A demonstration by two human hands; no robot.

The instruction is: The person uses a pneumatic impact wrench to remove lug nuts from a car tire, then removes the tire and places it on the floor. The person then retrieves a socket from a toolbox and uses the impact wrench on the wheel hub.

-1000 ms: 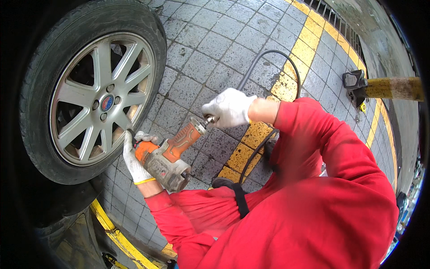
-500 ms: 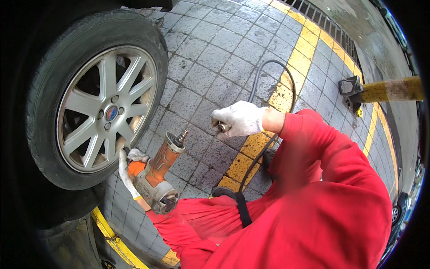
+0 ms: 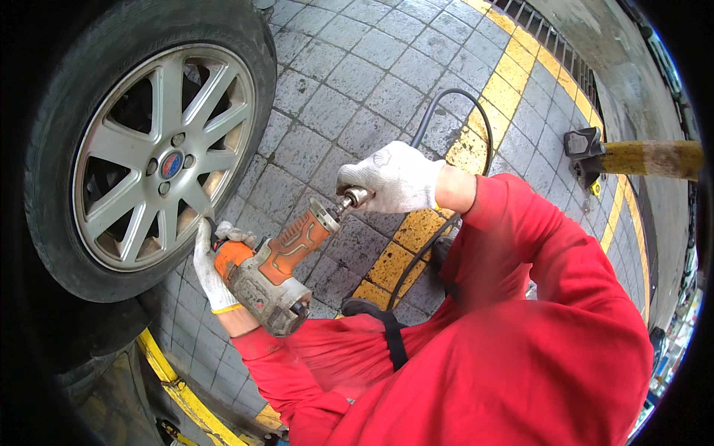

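My left hand (image 3: 212, 260), in a white glove, is closed round the orange front end of a worn orange and grey impact wrench (image 3: 260, 293), close to the wheel's lower right edge. The wrench's orange handle (image 3: 297, 241) points up and to the right, with a small metal fitting (image 3: 341, 209) at its end. My right hand (image 3: 394, 178), also gloved in white, grips the metal coupler (image 3: 358, 196) of a dark air hose (image 3: 489, 137). Coupler and fitting meet; whether they are locked together I cannot tell. The gloved fingers partly hide the coupler.
At the left stands a car wheel (image 3: 165, 152) with a silver multi-spoke rim. The hose loops over grey floor tiles (image 3: 372, 137) with yellow stripes. A yellow bar (image 3: 182, 401) lies at the lower left, and a yellow post (image 3: 647, 158) with a dark base is at the right.
My right hand has moved left with the coupler, up to the fitting on the wrench handle; before, they were apart. The wrench handle has tilted further right, and the view has shifted slightly.
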